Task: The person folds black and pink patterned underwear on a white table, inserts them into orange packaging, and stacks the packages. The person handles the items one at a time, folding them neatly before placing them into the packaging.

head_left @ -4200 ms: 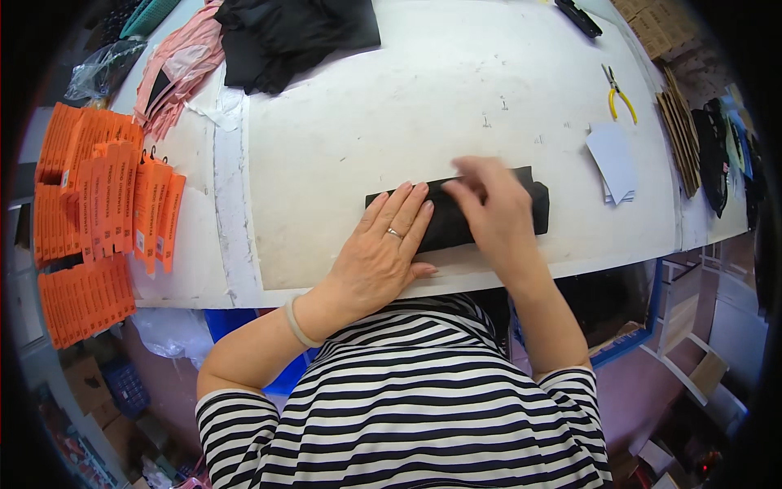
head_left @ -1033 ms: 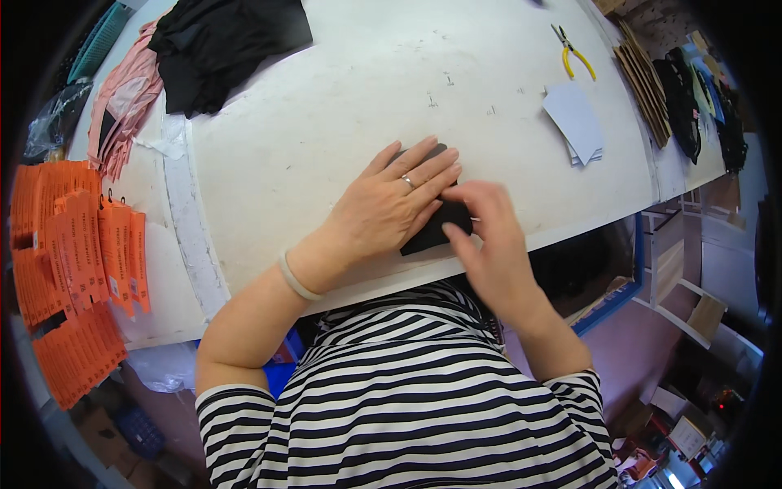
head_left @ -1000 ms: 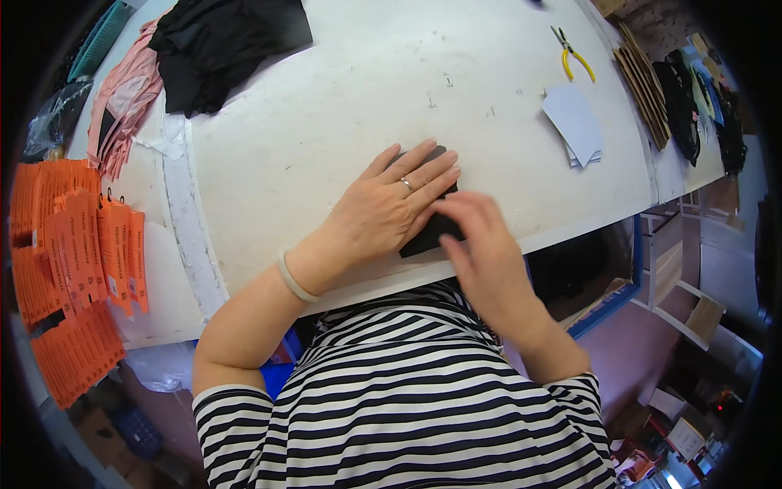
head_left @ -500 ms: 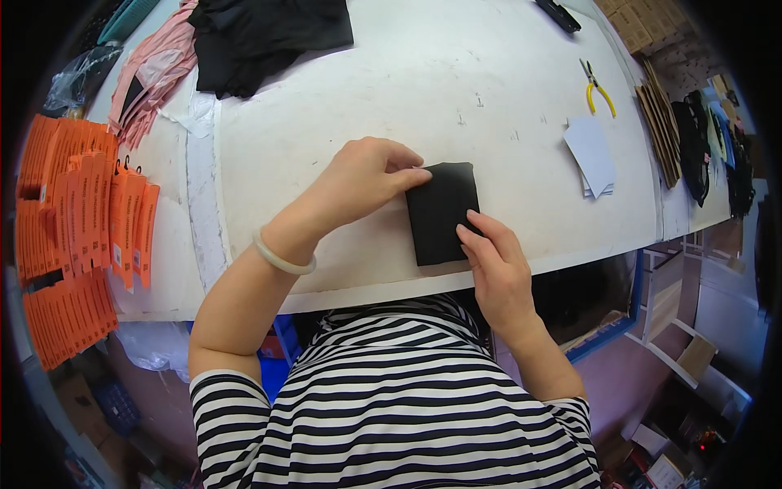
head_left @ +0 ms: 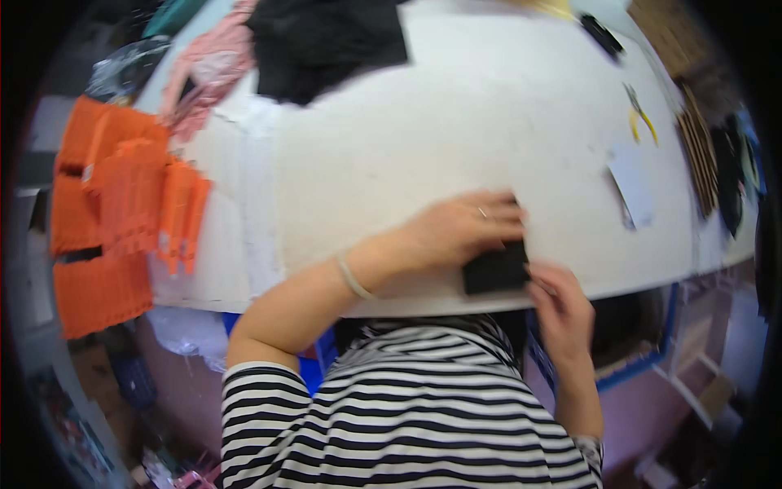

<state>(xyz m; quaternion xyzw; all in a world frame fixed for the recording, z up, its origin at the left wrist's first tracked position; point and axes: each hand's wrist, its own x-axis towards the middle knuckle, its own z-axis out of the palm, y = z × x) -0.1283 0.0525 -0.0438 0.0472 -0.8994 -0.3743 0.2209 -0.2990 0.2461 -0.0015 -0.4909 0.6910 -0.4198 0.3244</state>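
A small folded black cloth (head_left: 495, 272) lies flat near the front edge of the white table. Across its upper part rests my left hand (head_left: 479, 222), fingers stretched out flat and a ring on one of them. This hand covers the far half of the cloth. At the cloth's right edge, my right hand (head_left: 564, 308) has its fingers bent, thumb and fingertips closed at the border. Motion blurs both hands somewhat.
Stacks of orange cards (head_left: 122, 196) stand at the left. Black garments (head_left: 326, 45) and a pink garment (head_left: 208, 73) lie at the far left. White cards (head_left: 631, 187), yellow-handled pliers (head_left: 639, 116), a black tool (head_left: 603, 36) and brown cardboard (head_left: 697, 155) are at the right.
My left hand has gone from pinching the cloth's upper left corner to lying flat across it. In the picture, hands and cloth sit lower and farther right; the whole view has shifted too.
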